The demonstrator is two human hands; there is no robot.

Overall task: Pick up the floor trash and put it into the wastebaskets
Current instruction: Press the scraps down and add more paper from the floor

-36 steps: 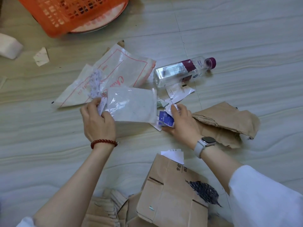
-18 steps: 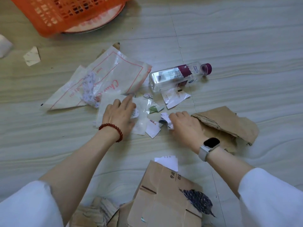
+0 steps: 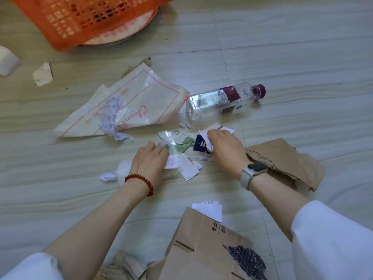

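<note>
Small paper scraps [image 3: 181,144] lie on the floor between both hands. Left hand [image 3: 150,161] pinches clear plastic; right hand [image 3: 226,150] grips torn papers. Orange wastebasket [image 3: 84,19] sits far ahead-left.

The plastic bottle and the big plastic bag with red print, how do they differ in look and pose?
The plastic bottle is rigid, clear and boxy, with a dark red cap and label; the plastic bag is soft, milky and flattened, printed with red lines and lettering. The bottle lies on its side, cap pointing right; the bag lies spread and creased, with a crumpled paper strip on it. Both rest on the floor, untouched by either hand.
</note>
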